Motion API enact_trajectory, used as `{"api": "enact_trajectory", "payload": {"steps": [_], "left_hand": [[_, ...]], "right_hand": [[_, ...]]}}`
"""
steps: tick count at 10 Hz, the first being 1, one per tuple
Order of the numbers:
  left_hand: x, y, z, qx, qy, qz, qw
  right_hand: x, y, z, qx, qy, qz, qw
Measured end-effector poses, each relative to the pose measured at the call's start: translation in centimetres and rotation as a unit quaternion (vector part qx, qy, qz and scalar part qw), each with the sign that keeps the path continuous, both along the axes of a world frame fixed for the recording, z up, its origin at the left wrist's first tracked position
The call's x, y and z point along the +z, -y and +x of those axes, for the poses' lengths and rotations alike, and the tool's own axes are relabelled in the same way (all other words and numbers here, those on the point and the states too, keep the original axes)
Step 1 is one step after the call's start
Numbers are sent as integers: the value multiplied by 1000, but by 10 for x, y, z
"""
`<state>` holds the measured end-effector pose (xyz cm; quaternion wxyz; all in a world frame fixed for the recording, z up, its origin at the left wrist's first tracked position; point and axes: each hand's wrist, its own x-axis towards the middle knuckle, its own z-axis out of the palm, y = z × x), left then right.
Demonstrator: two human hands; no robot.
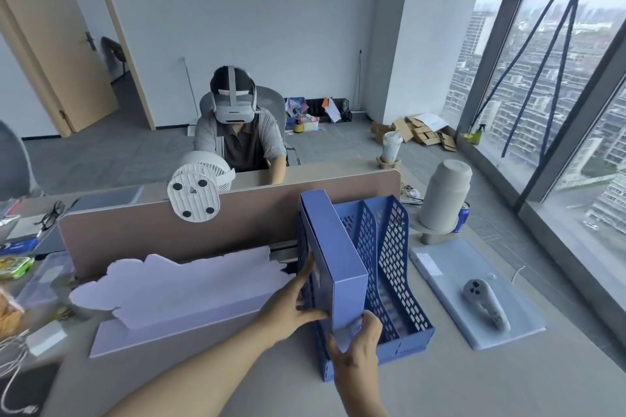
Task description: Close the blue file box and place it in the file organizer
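blue file box [333, 257] closed, standing upright on its narrow edge in the leftmost slot of the file organizer [389, 267], spine facing the camera. organizer sits on the worktop [237, 382] centre frame, right up against the brown partition [152, 227] at its 12 o'clock; the two slots at the box's 3 o'clock hold nothing I can see

left hand [288, 310] at the box's 9 o'clock, fingers [306, 272] spread and laid up along the left side of the box/organizer wall, thumb on the lower front corner. right hand [359, 345] at the box's 6 o'clock, fingers [371, 322] curled over the bottom of the spine, thumb on the left edge, so it's pinching the box's lower front end

white handheld controller [484, 301] lies on a pale flat pad [450, 267] at the organizer's 3 o'clock, well apart from it. grey jug-like container [443, 203] at 1 o'clock with a blue can [461, 218] just beside it. small white fan [198, 186] is perched on the partition at 10 o'clock. another person [237, 132] wearing a white headset sits behind the partition at 11 o'clock. large area on the worktop at 9 o'clock is masked out in white
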<state>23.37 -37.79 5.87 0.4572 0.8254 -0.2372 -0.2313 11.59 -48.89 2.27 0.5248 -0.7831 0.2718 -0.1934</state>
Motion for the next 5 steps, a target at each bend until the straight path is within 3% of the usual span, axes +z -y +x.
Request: {"api": "enact_trajectory", "payload": {"steps": [3, 5], "left_hand": [[2, -1, -20, 1, -14, 23, 1000], [11, -9, -31, 3, -2, 38, 999]], "right_hand": [[-5, 8, -5, 30, -25, -17, 999], [27, 50, -6, 160, -160, -133, 965]]}}
